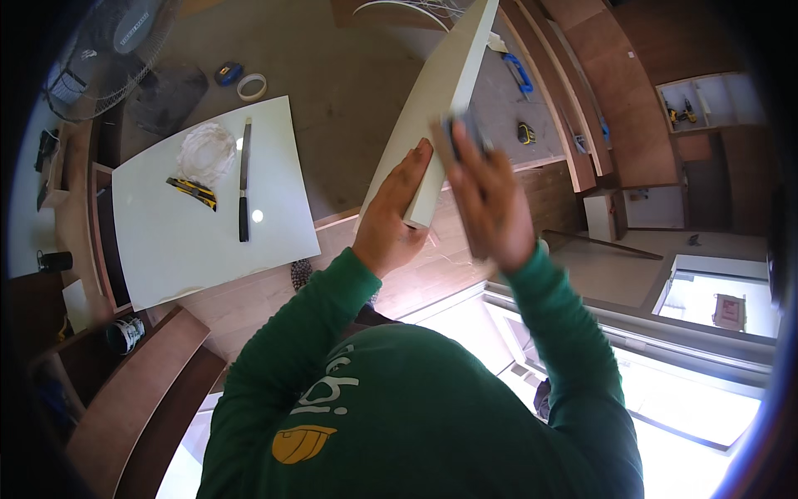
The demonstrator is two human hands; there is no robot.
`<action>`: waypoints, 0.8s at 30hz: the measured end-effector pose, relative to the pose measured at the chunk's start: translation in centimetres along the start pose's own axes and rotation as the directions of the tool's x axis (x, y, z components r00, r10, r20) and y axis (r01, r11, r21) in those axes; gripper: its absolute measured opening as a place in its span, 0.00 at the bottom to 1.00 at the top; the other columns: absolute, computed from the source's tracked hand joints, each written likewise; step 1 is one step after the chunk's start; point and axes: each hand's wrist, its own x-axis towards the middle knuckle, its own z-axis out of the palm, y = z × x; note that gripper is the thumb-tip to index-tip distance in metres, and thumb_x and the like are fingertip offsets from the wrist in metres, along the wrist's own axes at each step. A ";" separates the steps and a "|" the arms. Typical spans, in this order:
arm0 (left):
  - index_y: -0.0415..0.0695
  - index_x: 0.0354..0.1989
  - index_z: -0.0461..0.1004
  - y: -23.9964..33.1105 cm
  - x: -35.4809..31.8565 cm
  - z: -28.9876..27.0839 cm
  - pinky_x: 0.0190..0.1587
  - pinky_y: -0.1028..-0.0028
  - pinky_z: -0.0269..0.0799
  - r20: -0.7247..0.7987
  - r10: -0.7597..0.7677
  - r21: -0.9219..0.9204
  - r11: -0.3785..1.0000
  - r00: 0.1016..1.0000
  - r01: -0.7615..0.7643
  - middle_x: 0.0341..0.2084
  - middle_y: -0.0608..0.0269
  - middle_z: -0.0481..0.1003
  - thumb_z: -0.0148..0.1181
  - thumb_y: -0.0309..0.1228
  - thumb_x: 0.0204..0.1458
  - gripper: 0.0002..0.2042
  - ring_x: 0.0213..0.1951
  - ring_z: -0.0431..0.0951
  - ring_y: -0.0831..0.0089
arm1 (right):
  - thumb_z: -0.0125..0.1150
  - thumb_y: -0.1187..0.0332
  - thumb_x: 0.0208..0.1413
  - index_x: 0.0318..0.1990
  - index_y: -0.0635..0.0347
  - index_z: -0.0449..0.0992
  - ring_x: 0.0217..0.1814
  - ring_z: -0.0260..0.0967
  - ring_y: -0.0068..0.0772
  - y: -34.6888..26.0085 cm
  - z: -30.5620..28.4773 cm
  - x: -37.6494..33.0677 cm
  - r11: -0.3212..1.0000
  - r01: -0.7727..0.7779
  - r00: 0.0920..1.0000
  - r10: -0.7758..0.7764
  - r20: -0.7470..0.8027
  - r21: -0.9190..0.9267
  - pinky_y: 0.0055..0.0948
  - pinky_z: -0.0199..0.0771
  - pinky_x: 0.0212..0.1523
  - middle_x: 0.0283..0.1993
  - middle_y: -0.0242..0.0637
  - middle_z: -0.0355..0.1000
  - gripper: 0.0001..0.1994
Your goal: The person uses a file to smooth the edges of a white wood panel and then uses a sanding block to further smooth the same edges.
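A long cream board point(428, 96) stands on edge before me, running away from my body. My left hand point(391, 216) grips its near end from the left side, fingers laid along the broad face. Against the board's right-hand narrow edge, my right hand point(495, 200) presses a flat dark block point(461, 137) with a brownish side. Motion blurs that hand and the block, so the block's exact kind does not show. Left of the board, a white panel point(274, 216) bears a long flat metal tool point(243, 179) with a black handle, a yellow-black utility knife point(193, 192) and a crumpled white cloth point(206, 152).
Beyond the panel lie a blue tape measure point(229, 74) and a tape roll point(252, 87). A fan point(108, 58) stands far left. Right of the board are a yellow-black tape measure point(525, 133) and a blue-framed saw point(519, 73). Wooden cabinet parts point(619, 108) line the right.
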 end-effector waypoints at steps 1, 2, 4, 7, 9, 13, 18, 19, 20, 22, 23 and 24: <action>0.43 0.78 0.54 0.0 0.0 0.0 0.74 0.60 0.61 0.003 -0.011 -0.023 1.000 1.000 0.011 0.75 0.48 0.60 0.63 0.13 0.44 0.47 0.73 0.62 0.47 | 0.61 0.66 0.68 0.71 0.48 0.72 0.48 0.77 0.61 -1.5 -0.4 -3.4 0.998 0.032 0.999 -0.032 0.012 0.045 0.44 0.79 0.47 0.50 0.62 0.70 0.24; 0.43 0.78 0.54 0.2 -0.1 0.2 0.74 0.60 0.61 0.005 -0.020 -0.044 0.999 1.000 0.020 0.75 0.48 0.59 0.63 0.13 0.44 0.47 0.73 0.62 0.47 | 0.61 0.66 0.68 0.71 0.48 0.72 0.48 0.77 0.62 -2.2 -0.7 -5.0 0.994 0.065 0.997 -0.068 0.023 0.090 0.45 0.80 0.48 0.50 0.63 0.70 0.25; 0.42 0.78 0.54 0.1 -0.2 0.5 0.73 0.60 0.61 0.016 -0.015 -0.033 0.999 1.000 0.015 0.75 0.47 0.59 0.63 0.13 0.45 0.46 0.73 0.62 0.47 | 0.62 0.67 0.67 0.71 0.48 0.72 0.47 0.76 0.64 -1.6 -1.1 -4.4 0.995 0.068 0.997 -0.070 0.026 0.077 0.47 0.80 0.48 0.50 0.62 0.70 0.25; 0.42 0.78 0.54 0.3 -0.3 0.6 0.73 0.61 0.62 0.043 0.002 0.012 1.000 0.999 -0.003 0.75 0.46 0.59 0.63 0.13 0.45 0.47 0.73 0.62 0.46 | 0.63 0.66 0.67 0.71 0.46 0.72 0.41 0.77 0.62 0.8 -1.3 1.6 0.998 -0.056 0.998 0.056 0.025 -0.011 0.46 0.80 0.45 0.47 0.61 0.70 0.25; 0.42 0.78 0.53 0.6 0.1 0.7 0.73 0.61 0.63 0.053 -0.028 -0.025 0.999 0.998 0.030 0.75 0.46 0.59 0.64 0.13 0.46 0.46 0.73 0.63 0.46 | 0.63 0.65 0.67 0.71 0.45 0.72 0.40 0.77 0.61 1.2 -1.5 3.4 0.990 -0.144 0.989 0.144 0.027 0.008 0.46 0.80 0.44 0.48 0.62 0.70 0.25; 0.41 0.78 0.53 0.1 0.1 0.1 0.72 0.62 0.64 0.019 0.002 -0.025 1.000 1.000 -0.002 0.75 0.46 0.59 0.64 0.14 0.47 0.46 0.72 0.64 0.46 | 0.63 0.66 0.66 0.71 0.44 0.72 0.40 0.77 0.61 -0.6 -0.5 -2.1 1.000 0.013 1.000 -0.013 -0.015 -0.018 0.45 0.80 0.44 0.50 0.63 0.69 0.25; 0.42 0.78 0.53 0.2 0.0 0.6 0.72 0.61 0.64 0.030 0.027 0.015 0.999 0.999 -0.028 0.75 0.46 0.59 0.65 0.15 0.49 0.45 0.71 0.65 0.46 | 0.65 0.65 0.65 0.72 0.41 0.71 0.42 0.77 0.62 -1.0 -0.6 -4.1 0.999 0.049 0.999 -0.048 -0.021 0.014 0.48 0.81 0.44 0.47 0.59 0.69 0.27; 0.44 0.79 0.53 -0.7 -0.9 0.7 0.71 0.61 0.66 0.030 0.003 0.051 0.999 1.000 -0.005 0.74 0.46 0.60 0.64 0.14 0.50 0.45 0.71 0.66 0.46 | 0.65 0.64 0.65 0.72 0.41 0.71 0.42 0.77 0.61 0.3 -0.2 -1.7 0.998 0.048 0.998 -0.049 -0.036 -0.027 0.48 0.81 0.44 0.47 0.59 0.69 0.27; 0.44 0.79 0.52 -0.4 -0.8 0.8 0.70 0.61 0.67 0.047 -0.015 0.019 1.000 0.999 0.014 0.74 0.46 0.60 0.63 0.15 0.50 0.45 0.70 0.67 0.46 | 0.63 0.58 0.67 0.71 0.40 0.72 0.42 0.77 0.60 1.4 -0.5 0.9 0.999 -0.019 0.999 0.018 -0.034 -0.051 0.49 0.80 0.44 0.45 0.57 0.70 0.25; 0.45 0.79 0.52 0.2 -0.1 0.4 0.69 0.61 0.68 0.066 -0.052 -0.007 0.999 0.996 0.052 0.74 0.47 0.60 0.63 0.15 0.50 0.45 0.69 0.68 0.45 | 0.58 0.52 0.69 0.70 0.40 0.73 0.43 0.77 0.57 3.5 -1.0 6.3 0.993 -0.110 0.994 0.111 0.025 -0.049 0.47 0.79 0.47 0.45 0.55 0.71 0.24; 0.45 0.79 0.51 0.6 0.1 0.2 0.69 0.62 0.69 0.087 -0.088 0.009 0.996 0.992 0.088 0.74 0.47 0.61 0.61 0.15 0.51 0.44 0.69 0.69 0.46 | 0.57 0.51 0.69 0.70 0.40 0.73 0.43 0.77 0.55 3.8 -1.5 7.8 0.989 -0.147 0.988 0.148 0.043 -0.025 0.45 0.79 0.48 0.46 0.54 0.71 0.24; 0.45 0.79 0.52 1.1 0.2 0.1 0.69 0.62 0.69 0.099 -0.067 0.043 0.997 0.993 0.063 0.74 0.47 0.61 0.61 0.15 0.51 0.44 0.69 0.69 0.46 | 0.58 0.53 0.70 0.70 0.42 0.73 0.43 0.76 0.48 3.8 -2.0 7.3 0.987 -0.158 0.987 0.159 -0.014 0.029 0.40 0.78 0.48 0.45 0.52 0.71 0.24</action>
